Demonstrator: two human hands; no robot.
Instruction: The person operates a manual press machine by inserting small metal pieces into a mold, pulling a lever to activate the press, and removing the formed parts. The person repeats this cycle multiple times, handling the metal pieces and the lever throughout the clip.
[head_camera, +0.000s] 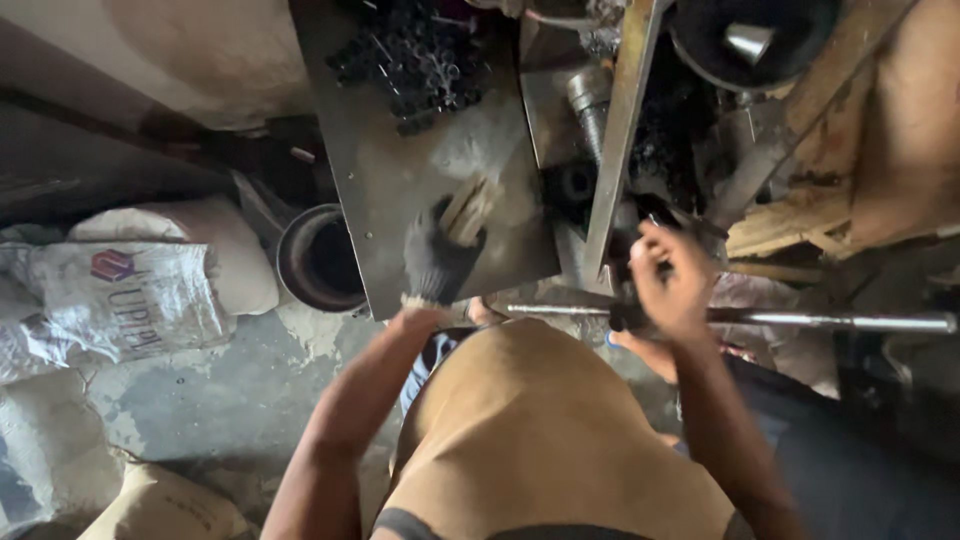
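On metal plate (400, 170): gloved left hand (437, 262) grips pale, blurred brush (470, 208).

Bare patch of the grey metal tabletop (400, 170) lying open centre frame; heap of small black metal parts (420, 55) crowding its upper edge; long steel rod (800, 320) barring centre right.

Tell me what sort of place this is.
Probably a small metalworking workshop: a steel work plate with a pile of small dark metal parts, a long steel rod, and filled sacks on a rough concrete floor.
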